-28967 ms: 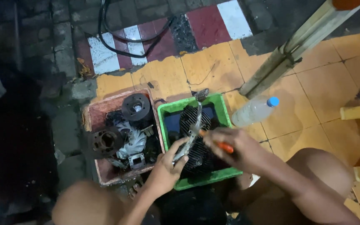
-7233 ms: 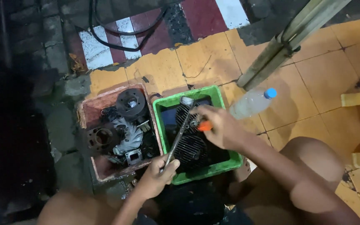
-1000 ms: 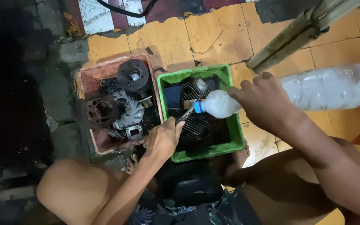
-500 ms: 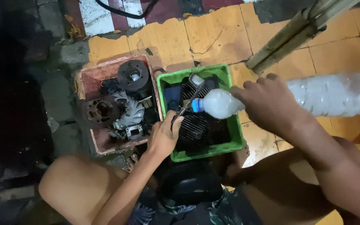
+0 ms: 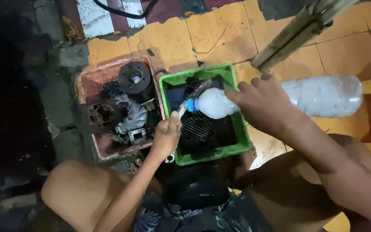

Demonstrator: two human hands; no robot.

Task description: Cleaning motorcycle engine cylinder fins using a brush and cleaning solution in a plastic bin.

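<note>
Head cam, looking down on a squatting posture, both knees in frame.

Your right hand (image 5: 263, 103) is wrapped around a clear plastic bottle (image 5: 318, 96), fingers clamped over its mid-section. Bottle lies approx. horizontal, blue-capped neck pointing left, base out to the right. Neck end sits over the green crate (image 5: 235, 107); can't tell whether the cap is on tight or whether anything is pouring.

Your left hand (image 5: 166, 135) is at the crate's left wall, fingers curled shut on the handle of a slim tool (image 5: 198, 88). Handle end hidden in the fist; shaft runs up and right, passing just beside the bottle neck. Tool type unclear, looks like a brush or driver w/ a lighter tip.

Inside the green crate: dark finned engine part (image 5: 198, 133), round fin pattern facing up, just below the bottle neck. Dark liquid or shadow around it, can't tell which.

Just left, touching the green crate: red crate (image 5: 84, 88) w/ more parts, incl. a round black disc (image 5: 134, 77), a dark ring-shaped casting (image 5: 104, 116) and a pale finned fan piece (image 5: 129, 116).

Floor: orange tiles (image 5: 220, 38); wooden post (image 5: 297, 34) lying diagonally, upper right, well apart from the hands.
</note>
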